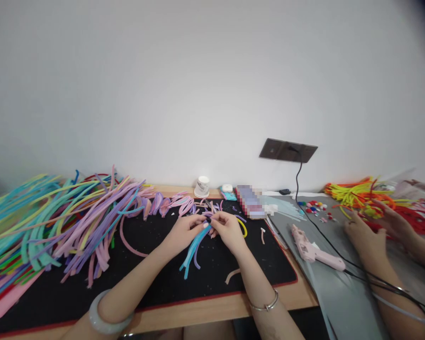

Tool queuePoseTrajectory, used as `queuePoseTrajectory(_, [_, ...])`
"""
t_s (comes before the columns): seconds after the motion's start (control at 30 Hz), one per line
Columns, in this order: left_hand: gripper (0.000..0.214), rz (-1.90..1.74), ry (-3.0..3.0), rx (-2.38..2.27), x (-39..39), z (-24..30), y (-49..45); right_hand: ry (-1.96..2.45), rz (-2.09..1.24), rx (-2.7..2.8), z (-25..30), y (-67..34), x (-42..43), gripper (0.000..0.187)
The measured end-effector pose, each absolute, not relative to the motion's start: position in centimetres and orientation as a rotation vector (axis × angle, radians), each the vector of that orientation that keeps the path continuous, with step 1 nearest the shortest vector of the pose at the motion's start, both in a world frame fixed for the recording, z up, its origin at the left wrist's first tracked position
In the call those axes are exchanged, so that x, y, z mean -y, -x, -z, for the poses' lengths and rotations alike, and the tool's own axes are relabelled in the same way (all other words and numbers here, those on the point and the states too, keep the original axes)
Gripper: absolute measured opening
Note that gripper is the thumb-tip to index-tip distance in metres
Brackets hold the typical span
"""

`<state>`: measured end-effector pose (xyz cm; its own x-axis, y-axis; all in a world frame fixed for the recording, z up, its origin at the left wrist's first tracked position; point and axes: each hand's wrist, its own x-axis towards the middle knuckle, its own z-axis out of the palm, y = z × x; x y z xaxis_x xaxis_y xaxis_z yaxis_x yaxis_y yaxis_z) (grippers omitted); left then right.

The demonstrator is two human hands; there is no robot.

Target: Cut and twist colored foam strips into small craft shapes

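Observation:
Over the black mat (134, 274), my left hand (184, 233) and my right hand (228, 229) meet, fingertips pinched together. Between them they hold the top of a small bunch of blue and purple pipe cleaners (191, 252), whose free ends fan down toward me. A small dark piece (208, 220) shows between the fingertips; its kind is too small to make out. A bent yellow pipe cleaner (245, 227) lies just beyond my right hand. Curled pink and purple pipe cleaners (180, 203) lie behind my hands.
Long pastel pipe cleaners (92, 222) pile up at left. A white cup (201, 187) stands by the wall. At right, a pink hot glue gun (317, 252) trails its cord near small pom-poms (311, 206). A co-worker's hands (368, 236) handle something beside orange and yellow pipe cleaners (354, 192).

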<state>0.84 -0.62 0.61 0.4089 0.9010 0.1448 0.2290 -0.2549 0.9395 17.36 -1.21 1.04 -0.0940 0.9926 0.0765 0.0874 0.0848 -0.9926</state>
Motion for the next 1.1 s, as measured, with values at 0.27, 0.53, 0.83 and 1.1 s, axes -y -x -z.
queuePoseTrajectory(0.27, [0.021,-0.957,-1.618,-1.121,0.9,-0.8,-1.1,1.129,-1.166,1.309,-1.8,-17.1,1.6,0.018])
queuePoseTrajectory(0.53, [0.025,-0.914,-1.511,-1.033,1.1,-0.7,-1.5,1.163,-1.131,1.340,-0.9,-17.6,1.0,0.011])
queuePoseTrajectory(0.83, [0.027,-0.655,-1.497,-0.835,1.6,-0.8,-1.2,1.199,-1.009,1.256,-1.1,-18.5,0.6,0.016])
queuePoseTrajectory(1.1, [0.022,0.234,-1.456,-0.547,1.9,-2.6,2.0,1.142,-0.852,1.032,-1.4,-20.5,0.0,0.020])
